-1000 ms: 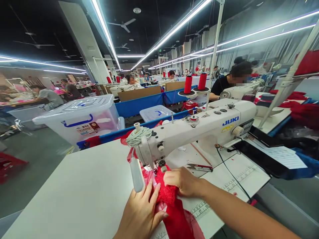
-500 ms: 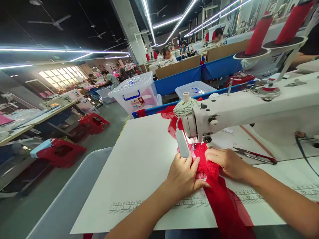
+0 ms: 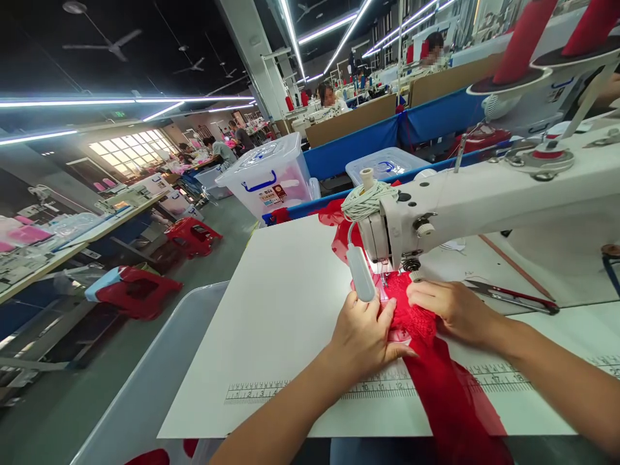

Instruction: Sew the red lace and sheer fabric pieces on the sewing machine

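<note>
Red lace fabric (image 3: 411, 320) lies under the needle area of a white sewing machine (image 3: 455, 200). A long sheer red length (image 3: 443, 394) of it trails over the table's front edge. My left hand (image 3: 363, 329) rests on the fabric's left side, fingers stretched and thumb apart, just below a small grey lamp (image 3: 361, 274). On the right, my right hand (image 3: 453, 310) grips the lace edge close to the presser foot (image 3: 385, 278), its fingers bent together. Both hands partly cover the cloth, and my fingertips at the fabric are partly hidden.
Black-and-red scissors (image 3: 513, 298) lie right of my right hand. A printed ruler (image 3: 378, 389) runs along the white table (image 3: 285, 290). Red thread cones (image 3: 526, 42) stand above the machine. A grey bin (image 3: 159, 361) sits at left; lidded plastic boxes (image 3: 271, 174) stand behind.
The view has shifted slightly, so the machine and table appear a little further right. My hands keep nearly the same places on the red fabric.
</note>
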`<state>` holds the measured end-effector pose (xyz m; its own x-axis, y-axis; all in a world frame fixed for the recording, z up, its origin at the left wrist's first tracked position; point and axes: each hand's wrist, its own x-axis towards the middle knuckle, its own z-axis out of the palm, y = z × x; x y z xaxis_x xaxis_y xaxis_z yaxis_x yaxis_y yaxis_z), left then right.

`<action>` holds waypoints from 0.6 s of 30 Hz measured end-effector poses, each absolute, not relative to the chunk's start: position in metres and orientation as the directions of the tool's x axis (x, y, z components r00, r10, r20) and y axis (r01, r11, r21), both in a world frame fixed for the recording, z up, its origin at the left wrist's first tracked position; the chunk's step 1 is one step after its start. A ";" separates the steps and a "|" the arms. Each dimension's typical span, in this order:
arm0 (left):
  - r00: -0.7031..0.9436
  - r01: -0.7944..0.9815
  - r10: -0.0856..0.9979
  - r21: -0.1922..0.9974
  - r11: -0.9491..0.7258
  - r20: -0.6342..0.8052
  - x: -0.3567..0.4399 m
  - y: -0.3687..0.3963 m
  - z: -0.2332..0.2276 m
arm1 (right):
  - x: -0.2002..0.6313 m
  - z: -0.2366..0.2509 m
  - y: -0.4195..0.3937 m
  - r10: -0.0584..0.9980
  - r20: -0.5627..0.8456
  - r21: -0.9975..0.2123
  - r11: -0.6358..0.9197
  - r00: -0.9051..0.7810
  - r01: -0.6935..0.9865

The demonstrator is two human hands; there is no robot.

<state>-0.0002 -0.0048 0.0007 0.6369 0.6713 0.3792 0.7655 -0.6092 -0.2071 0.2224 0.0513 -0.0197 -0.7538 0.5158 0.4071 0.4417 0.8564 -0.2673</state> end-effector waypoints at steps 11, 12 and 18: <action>0.631 0.767 0.643 -0.220 -0.603 0.434 -0.004 -0.001 -0.006 | 0.219 -0.019 0.052 0.545 0.405 -0.247 0.838 -0.734 0.486; 0.632 0.764 0.638 -0.216 -0.608 0.440 -0.005 -0.001 -0.006 | 0.219 -0.018 0.052 0.550 0.406 -0.256 0.835 -0.730 0.487; 0.727 0.658 0.566 -0.156 -0.737 0.389 -0.002 0.004 0.000 | 0.219 -0.017 0.050 0.504 0.445 -0.212 0.863 -0.740 0.460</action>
<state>-0.0016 0.0040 -0.0001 0.7266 0.5660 0.3894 0.6576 -0.7371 -0.1556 0.2191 0.0505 -0.0165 -0.7402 0.5037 0.4454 0.4595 0.8625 -0.2118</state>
